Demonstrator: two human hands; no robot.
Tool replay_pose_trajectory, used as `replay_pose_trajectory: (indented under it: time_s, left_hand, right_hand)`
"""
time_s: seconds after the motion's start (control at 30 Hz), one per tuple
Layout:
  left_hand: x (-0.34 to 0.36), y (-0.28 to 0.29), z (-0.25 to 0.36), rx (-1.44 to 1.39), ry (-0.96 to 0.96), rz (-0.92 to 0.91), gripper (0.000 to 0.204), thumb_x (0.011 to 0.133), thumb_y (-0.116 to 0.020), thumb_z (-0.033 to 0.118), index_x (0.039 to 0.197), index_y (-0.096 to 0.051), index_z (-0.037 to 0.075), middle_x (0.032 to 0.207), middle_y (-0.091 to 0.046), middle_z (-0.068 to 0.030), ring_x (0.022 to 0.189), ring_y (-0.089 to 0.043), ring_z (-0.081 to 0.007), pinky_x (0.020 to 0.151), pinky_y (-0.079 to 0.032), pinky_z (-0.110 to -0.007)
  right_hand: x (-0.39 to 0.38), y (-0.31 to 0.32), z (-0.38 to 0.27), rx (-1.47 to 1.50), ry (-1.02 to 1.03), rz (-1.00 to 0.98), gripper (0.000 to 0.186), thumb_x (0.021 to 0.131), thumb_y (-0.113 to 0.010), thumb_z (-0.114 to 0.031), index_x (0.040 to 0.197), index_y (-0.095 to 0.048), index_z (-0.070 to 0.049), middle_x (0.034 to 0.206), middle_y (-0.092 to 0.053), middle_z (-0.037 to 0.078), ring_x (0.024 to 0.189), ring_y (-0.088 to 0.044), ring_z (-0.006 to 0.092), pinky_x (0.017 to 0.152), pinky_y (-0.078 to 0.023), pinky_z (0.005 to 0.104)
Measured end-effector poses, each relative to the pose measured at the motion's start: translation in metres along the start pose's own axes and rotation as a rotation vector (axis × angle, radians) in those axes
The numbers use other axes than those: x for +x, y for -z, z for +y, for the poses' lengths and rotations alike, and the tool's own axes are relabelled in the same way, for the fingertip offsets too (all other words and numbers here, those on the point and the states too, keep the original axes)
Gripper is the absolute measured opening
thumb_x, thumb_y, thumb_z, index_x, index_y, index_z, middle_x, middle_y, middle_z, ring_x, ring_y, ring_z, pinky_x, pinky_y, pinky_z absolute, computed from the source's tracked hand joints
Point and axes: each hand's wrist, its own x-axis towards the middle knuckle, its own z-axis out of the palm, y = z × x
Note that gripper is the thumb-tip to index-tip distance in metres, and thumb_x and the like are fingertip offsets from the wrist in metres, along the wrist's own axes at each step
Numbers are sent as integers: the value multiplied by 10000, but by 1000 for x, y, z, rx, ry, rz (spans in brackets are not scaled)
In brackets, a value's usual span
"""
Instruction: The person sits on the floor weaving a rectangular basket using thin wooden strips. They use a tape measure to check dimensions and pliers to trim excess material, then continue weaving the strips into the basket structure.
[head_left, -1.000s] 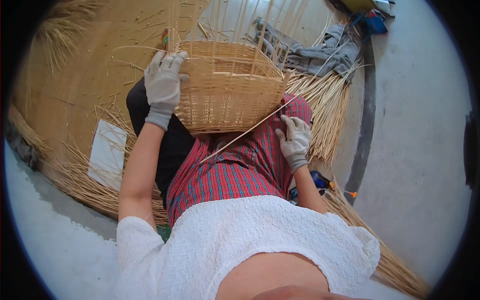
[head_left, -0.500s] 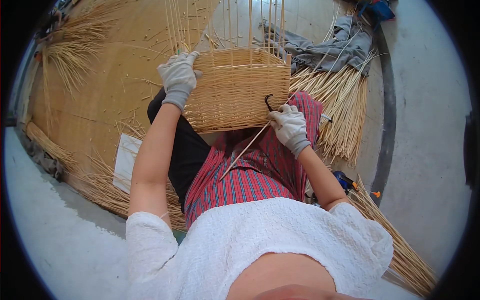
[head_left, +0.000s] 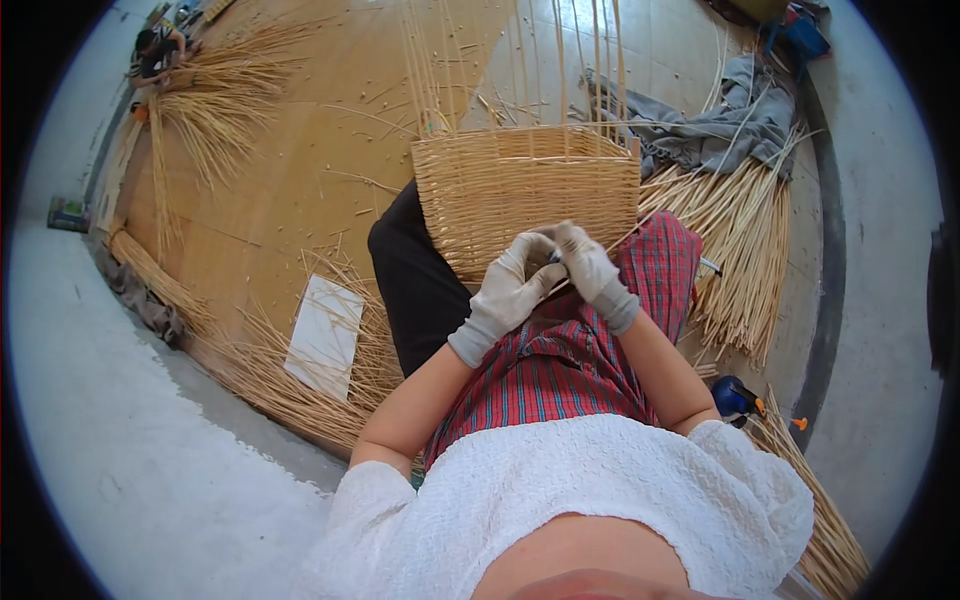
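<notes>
A woven wicker basket (head_left: 530, 185) rests against my lap, its upright stakes (head_left: 560, 60) rising from the far side. Both gloved hands meet in front of its lower edge. My left hand (head_left: 508, 290) is closed with its thumb and fingers pinched around a thin cane strand (head_left: 553, 291). Close against it, my right hand (head_left: 590, 268) is closed on a small dark tool (head_left: 556, 257). Fingers cover most of the tool, so its hooked end is hidden.
Bundles of cane lie right (head_left: 745, 270), left (head_left: 215, 120) and lower left (head_left: 270, 385). A grey cloth (head_left: 735, 125) covers part of the right bundle. Beside my left knee lies a white sheet (head_left: 325, 335); a blue spray bottle (head_left: 735, 398) stands right. Another person (head_left: 160, 55) sits far left.
My left hand has left the basket's upper left rim and come down to my right hand. The hooked tool has turned and is mostly covered. The view has shifted left.
</notes>
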Motion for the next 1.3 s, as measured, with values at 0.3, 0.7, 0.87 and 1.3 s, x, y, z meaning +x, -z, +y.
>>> replay_pose_trajectory:
  time_s: [0.3,0.7,0.87,1.3]
  left_hand:
    - [-8,71,19,-100,164,-65,196,1002,-675,217,1027,-592,41,758,-643,-40,600,-620,-110,520,-527,-245]
    - [116,184,32,755,-194,712,343,871,-805,345,963,-713,27,867,-717,-76,723,-648,-193,737,-533,-334]
    - [134,210,4,389,-193,684,261,908,-769,266,936,-711,13,788,-708,-46,666,-627,-140,657,-514,-288]
    - [116,193,33,607,-317,564,269,836,-808,88,1087,-722,43,1018,-688,-52,839,-638,-140,803,-540,-296]
  right_hand:
    - [8,-20,-41,-410,117,-268,538,1034,-453,-519,1090,-684,-36,1060,-675,200,1071,-609,390,925,-489,456]
    - [48,-32,-6,218,-146,-28,327,1083,-520,-279,987,-691,-17,900,-697,18,857,-594,77,774,-489,253]
    - [60,-44,-10,179,-115,-65,314,1082,-521,-267,1002,-689,-13,894,-679,21,823,-580,88,782,-486,262]
    - [115,-32,-38,349,4,49,350,1077,-515,-272,1157,-674,29,897,-682,74,813,-656,132,759,-561,303]
